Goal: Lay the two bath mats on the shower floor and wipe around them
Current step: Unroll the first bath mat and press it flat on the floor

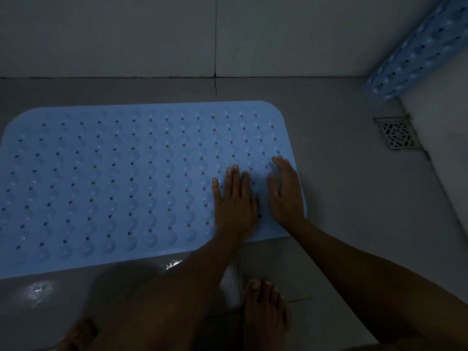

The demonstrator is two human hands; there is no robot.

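A blue bath mat [121, 178] is lying flat on the shower floor [342, 198]. Both hands are pressing down near the mat's right edge with flat, straight fingers, holding nothing. The left hand [234, 203] is sitting just beside the right hand [285, 196], which is touching the mat's right rim. Bare floor is showing between the mat and the wall [126, 34] behind it. Well to the right of the mat, a second blue mat [415, 46] is leaning rolled in the corner, above a metal drain [397, 134]. A bare foot [264, 312] is standing in front of the mat.

No text, label, brand or number is readable on anything here
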